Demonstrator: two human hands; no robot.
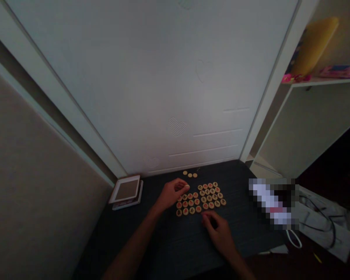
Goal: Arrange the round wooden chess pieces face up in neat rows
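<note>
Round wooden Chinese chess pieces [211,196], marked with red or black characters, lie in two blocks of rows on a dark table. My left hand [173,192] is over the back of the left block [191,202], its thumb and fingertips pinching one pale chess piece [187,187]. Three more pieces [190,175] lie apart near the wall, their tops looking plain from here. Just in front of the two blocks, my right hand [218,230] rests with curled fingers close to the front row. Whether anything is inside those fingers is hidden.
White framed items [126,190] are stacked at the table's left. A white panel with heart patterns [177,126] rises behind the table [163,245]. On the right are a blurred-out object [270,204], a white bag [329,225] and a shelf [326,82] with a yellow item.
</note>
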